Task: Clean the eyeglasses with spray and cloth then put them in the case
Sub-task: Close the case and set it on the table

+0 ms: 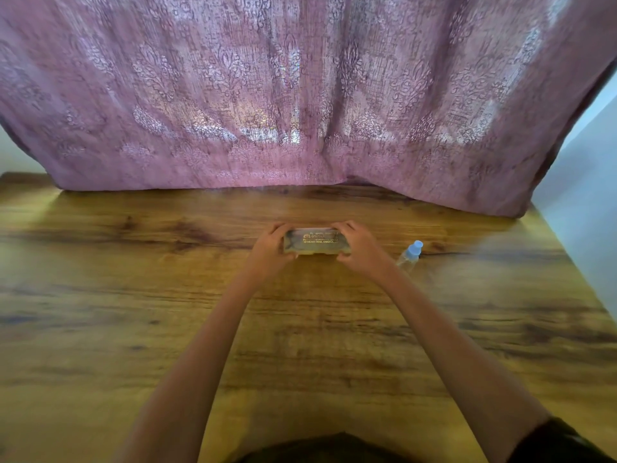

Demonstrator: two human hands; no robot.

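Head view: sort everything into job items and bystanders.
Job: case, gripped at its ends by left hand and right hand; bottle to its right.
Bystanders: curtain; table.
Glasses and cloth not seen.

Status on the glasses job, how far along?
Done: unclear, no eyeglasses or cloth in view. In hand: left hand and right hand hold the ends of the case, which looks shut. Spray bottle sits apart on the table. Left: either everything or nothing.

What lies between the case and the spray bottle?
The right hand, gripping the case, then bare table before the spray bottle; head view.
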